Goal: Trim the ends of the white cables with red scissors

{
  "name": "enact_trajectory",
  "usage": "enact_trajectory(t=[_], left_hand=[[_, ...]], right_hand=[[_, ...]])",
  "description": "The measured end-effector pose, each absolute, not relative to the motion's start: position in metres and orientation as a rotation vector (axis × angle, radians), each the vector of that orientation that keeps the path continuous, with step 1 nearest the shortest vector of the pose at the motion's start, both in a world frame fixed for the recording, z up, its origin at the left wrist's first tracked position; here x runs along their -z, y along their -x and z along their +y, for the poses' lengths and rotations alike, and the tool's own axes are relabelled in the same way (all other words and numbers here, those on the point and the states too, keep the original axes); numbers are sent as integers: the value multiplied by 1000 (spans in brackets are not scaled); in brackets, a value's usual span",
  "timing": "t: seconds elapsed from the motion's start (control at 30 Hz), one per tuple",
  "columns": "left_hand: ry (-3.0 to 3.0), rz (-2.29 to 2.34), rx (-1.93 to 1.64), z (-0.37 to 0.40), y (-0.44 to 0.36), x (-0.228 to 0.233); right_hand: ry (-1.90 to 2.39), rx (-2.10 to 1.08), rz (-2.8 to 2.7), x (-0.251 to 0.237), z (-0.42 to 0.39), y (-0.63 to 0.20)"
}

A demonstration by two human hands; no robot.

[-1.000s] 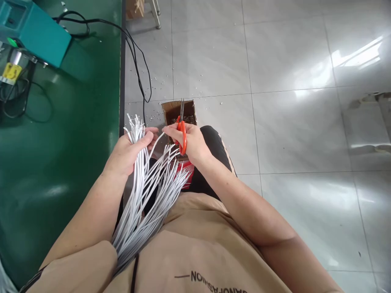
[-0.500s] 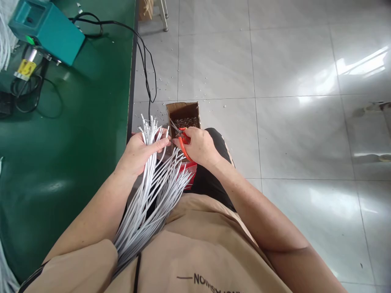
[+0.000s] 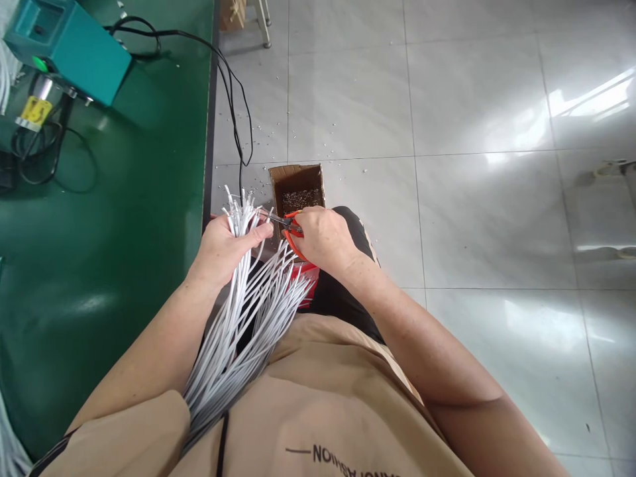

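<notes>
My left hand (image 3: 226, 245) is closed around a bundle of white wires (image 3: 237, 278), whose cut ends stick up above the thumb. More wires of the same bundle fan out loosely to the right over my lap. My right hand (image 3: 325, 235) grips orange-handled pliers (image 3: 289, 224). The slim metal jaws point left and reach the wire ends beside my left thumb; whether they touch a wire is too small to tell. Below and behind the hands stands an open cardboard box (image 3: 297, 173) with many small shiny bits inside.
On the left is a green table (image 3: 149, 199) bearing a teal machine (image 3: 74, 59) and a yellow-banded connector (image 3: 36, 111). Black cables (image 3: 232, 99) hang over its edge to the floor. Small bits litter the tiled floor (image 3: 348, 99) around the box. A red item (image 3: 309, 271) lies by my leg.
The pliers have swung from pointing up over the box to pointing left, their jaws now at the wire ends. My left hand keeps its hold on the bundle.
</notes>
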State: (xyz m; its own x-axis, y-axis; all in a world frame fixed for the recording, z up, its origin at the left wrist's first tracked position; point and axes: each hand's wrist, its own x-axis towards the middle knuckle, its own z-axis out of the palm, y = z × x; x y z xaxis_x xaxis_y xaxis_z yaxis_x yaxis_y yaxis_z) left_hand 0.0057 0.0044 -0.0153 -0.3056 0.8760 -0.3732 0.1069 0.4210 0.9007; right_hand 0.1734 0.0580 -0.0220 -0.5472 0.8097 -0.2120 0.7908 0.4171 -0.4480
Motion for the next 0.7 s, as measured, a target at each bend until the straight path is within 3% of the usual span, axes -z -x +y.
enact_trajectory(t=[0.3, 0.53, 0.7], left_hand=[[-831, 1660, -1058, 3, -10, 11], [-900, 1757, -1041, 2, -9, 13], [-964, 1871, -984, 2, -7, 15]], right_hand=[[1389, -894, -2518, 31, 58, -175], [1248, -1695, -1462, 27, 61, -167], [1171, -1872, -1215, 19, 60, -157]])
